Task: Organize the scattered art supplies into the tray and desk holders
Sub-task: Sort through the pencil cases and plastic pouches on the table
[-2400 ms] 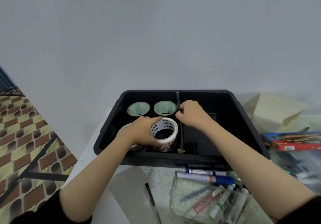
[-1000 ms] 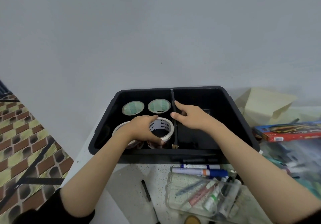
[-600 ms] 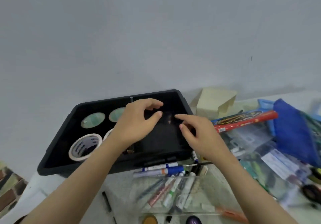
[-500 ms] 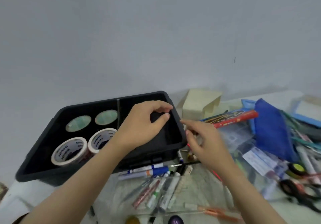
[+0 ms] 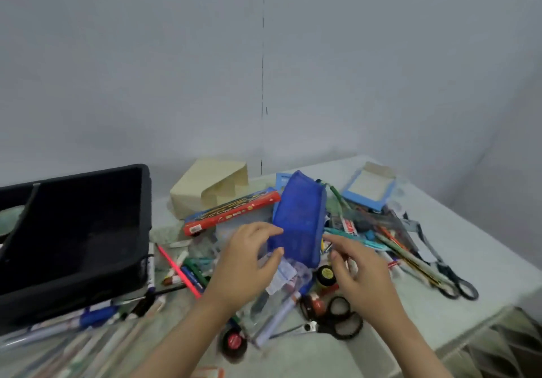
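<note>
1. My left hand [image 5: 249,260] is over the clutter, thumb and forefinger parted at the near left edge of the blue mesh pouch [image 5: 299,219]. Blur hides whether they touch it.
2. My right hand [image 5: 362,272] has its fingers loosely curved and grasps nothing. It is just beside the pouch's near right corner.
3. The pouch lies between my two hands, on top of scattered pens and markers [image 5: 193,272].
4. The black tray [image 5: 145,201] stands well to the left of my left hand.
5. Black-handled scissors [image 5: 337,319] lie between my forearms.
</note>
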Tool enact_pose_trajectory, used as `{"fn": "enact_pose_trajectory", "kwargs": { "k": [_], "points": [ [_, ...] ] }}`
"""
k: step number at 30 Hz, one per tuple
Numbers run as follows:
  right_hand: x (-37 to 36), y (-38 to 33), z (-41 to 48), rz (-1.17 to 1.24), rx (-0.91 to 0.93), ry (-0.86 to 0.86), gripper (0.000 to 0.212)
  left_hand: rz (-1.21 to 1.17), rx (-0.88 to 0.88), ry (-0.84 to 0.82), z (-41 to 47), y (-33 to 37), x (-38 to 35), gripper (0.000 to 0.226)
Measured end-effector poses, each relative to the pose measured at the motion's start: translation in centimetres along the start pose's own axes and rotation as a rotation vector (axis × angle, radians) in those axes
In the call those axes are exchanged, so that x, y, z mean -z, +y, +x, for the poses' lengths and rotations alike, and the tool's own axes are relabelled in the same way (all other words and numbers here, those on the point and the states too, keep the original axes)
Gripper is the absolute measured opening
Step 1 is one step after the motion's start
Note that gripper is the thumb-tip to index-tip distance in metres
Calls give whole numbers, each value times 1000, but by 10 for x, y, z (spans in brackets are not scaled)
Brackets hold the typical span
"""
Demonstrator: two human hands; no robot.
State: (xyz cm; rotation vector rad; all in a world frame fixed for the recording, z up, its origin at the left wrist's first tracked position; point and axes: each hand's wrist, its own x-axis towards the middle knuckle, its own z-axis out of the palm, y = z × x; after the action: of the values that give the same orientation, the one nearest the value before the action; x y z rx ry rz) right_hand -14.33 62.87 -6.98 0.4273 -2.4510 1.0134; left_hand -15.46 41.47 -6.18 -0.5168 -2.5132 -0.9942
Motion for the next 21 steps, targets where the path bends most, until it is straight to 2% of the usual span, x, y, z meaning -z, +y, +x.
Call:
{"fn": "enact_pose_trajectory", "kwargs": {
  "k": [4, 8, 16, 19, 21],
  "points": [
    [19, 33, -1, -24, -22, -36, 33, 127, -18, 82, 2, 23, -35, 49],
    [29, 50, -1, -15, 1, -104, 36, 236, -52, 35, 11, 43, -57, 61],
    [37, 69, 0, -5, 42, -139, 35, 272, 7, 114, 16, 44, -55, 21],
    [36, 70, 2, -5, 50, -125, 35, 474, -20, 120, 21, 40, -47, 23],
    [36, 72, 4, -2, 55, -114, 35, 537, -4, 112, 23, 35, -41, 42]
  ]
}}
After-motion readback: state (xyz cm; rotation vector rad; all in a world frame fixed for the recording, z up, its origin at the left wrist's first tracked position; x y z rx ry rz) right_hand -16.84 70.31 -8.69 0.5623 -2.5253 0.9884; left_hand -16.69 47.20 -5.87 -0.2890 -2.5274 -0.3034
